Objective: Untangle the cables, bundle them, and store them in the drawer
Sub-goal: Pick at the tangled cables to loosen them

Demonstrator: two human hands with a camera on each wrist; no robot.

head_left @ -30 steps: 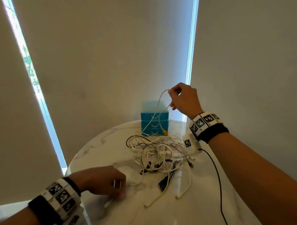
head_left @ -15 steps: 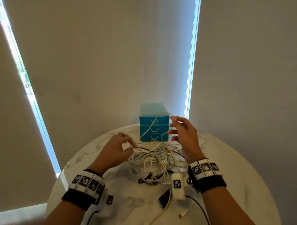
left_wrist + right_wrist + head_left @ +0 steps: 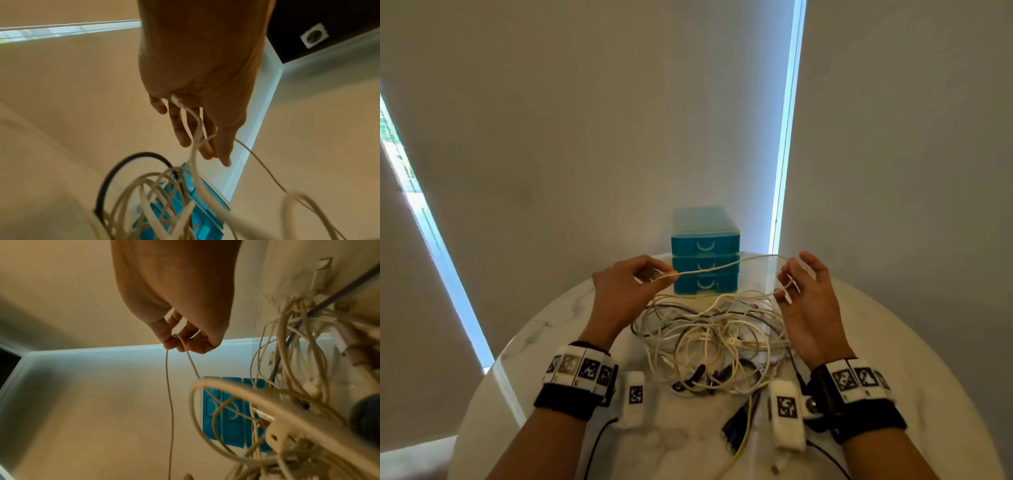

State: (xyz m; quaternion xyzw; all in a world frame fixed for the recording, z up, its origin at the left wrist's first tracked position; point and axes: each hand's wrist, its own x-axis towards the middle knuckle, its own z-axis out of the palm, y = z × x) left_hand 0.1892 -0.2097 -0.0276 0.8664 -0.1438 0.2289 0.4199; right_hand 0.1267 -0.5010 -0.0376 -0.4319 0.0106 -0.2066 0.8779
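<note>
A tangle of white cables (image 3: 709, 335) with some dark ones lies mid-table in front of a closed blue three-drawer unit (image 3: 705, 253). One thin white cable (image 3: 729, 265) is stretched above the tangle between both hands. My left hand (image 3: 664, 274) pinches its left part; in the left wrist view the cable's plug (image 3: 176, 100) lies against the palm and the cord runs out past the fingers (image 3: 183, 129). My right hand (image 3: 789, 277) pinches the right part, and the right wrist view shows the cable (image 3: 176, 339) looped over the fingertips. Its lower run drops into the tangle (image 3: 298, 369).
The round white marble table (image 3: 893, 342) stands in a corner between blinds. Black connectors (image 3: 698, 373) and a dark plug with a yellow cord (image 3: 736, 428) lie near the front of the tangle. The drawer unit (image 3: 232, 418) is close behind the hands.
The right hand came down from holding the cable high. The left hand left the table's front-left, reached the tangle and took hold of the same cable, now stretched between both hands.
</note>
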